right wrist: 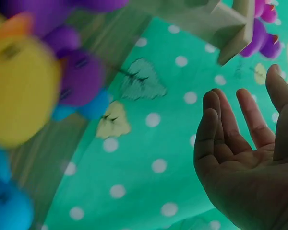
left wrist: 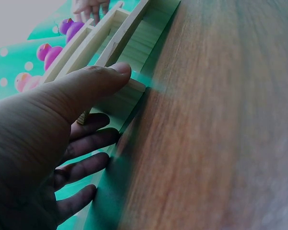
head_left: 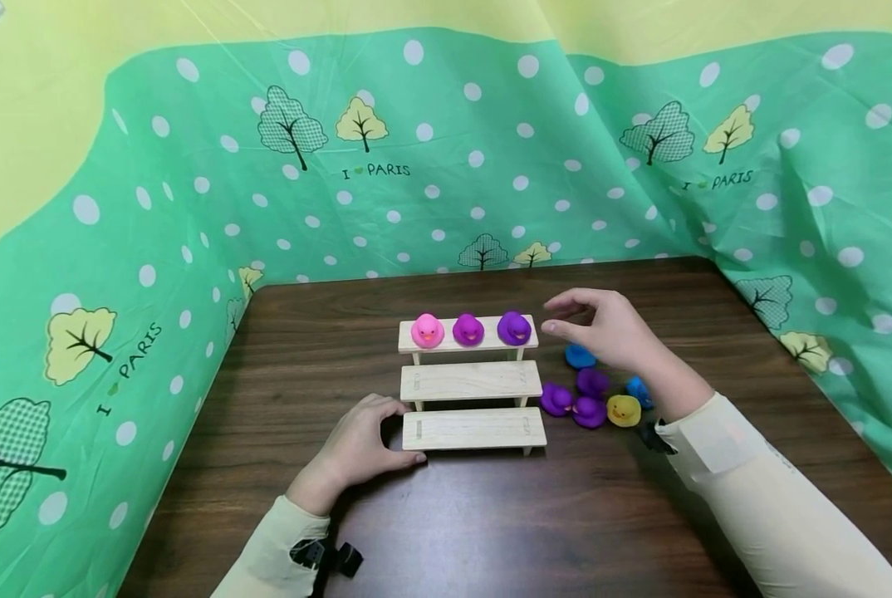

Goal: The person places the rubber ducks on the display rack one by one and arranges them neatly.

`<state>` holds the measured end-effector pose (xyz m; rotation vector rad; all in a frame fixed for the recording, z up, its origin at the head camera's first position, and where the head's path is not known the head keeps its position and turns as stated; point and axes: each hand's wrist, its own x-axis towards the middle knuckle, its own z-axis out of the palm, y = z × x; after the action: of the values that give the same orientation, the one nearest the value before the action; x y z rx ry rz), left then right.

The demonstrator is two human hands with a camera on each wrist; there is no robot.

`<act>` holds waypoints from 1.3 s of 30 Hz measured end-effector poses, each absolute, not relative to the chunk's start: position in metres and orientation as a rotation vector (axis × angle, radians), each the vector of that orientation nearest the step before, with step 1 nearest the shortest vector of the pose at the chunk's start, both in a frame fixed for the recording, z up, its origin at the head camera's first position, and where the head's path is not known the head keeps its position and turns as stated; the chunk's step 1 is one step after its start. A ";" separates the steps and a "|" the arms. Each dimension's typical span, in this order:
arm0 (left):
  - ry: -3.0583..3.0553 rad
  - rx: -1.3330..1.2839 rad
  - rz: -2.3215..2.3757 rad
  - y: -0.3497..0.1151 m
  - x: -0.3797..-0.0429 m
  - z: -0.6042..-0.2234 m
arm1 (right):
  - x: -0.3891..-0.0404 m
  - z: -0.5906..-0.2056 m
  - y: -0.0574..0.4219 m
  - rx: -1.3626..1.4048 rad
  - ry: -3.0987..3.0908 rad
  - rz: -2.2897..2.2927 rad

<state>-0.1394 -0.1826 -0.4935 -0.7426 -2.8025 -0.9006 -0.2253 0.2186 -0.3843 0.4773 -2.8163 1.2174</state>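
A three-step wooden display stand (head_left: 470, 381) stands on the table. On its top step sit a pink rubber duck (head_left: 427, 331), a magenta duck (head_left: 468, 330) and a purple duck (head_left: 515, 329) in a row; the two lower steps are bare. My left hand (head_left: 360, 444) grips the left end of the bottom step, thumb along the front and index finger behind it. Just right of the top step, my right hand (head_left: 603, 328) hovers beside the purple duck with relaxed, parted fingers. Nothing shows between those fingers in the right wrist view.
Right of the stand lie several loose ducks: purple ones (head_left: 590, 411), a yellow one (head_left: 624, 410) and blue ones (head_left: 580, 356), partly below my right forearm. A green dotted cloth (head_left: 476, 158) rises behind and along both sides of the dark wooden table (head_left: 446, 523).
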 end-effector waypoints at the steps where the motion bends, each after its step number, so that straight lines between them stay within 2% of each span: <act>1: -2.803 -0.743 -0.901 -0.182 -0.140 -0.493 | -0.225 -0.386 0.224 0.468 -2.830 1.202; 21: -2.824 -0.722 -0.891 -0.184 -0.139 -0.493 | -0.187 -0.422 0.328 0.414 -3.132 0.982; 39: -2.819 -0.727 -0.907 -0.183 -0.138 -0.493 | -0.172 -0.442 0.347 0.390 -3.187 0.950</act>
<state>-0.1380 -0.1831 -0.4927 -0.7270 -2.8194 -0.9068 -0.1716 0.3474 -0.4415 0.3898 -3.1865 0.9501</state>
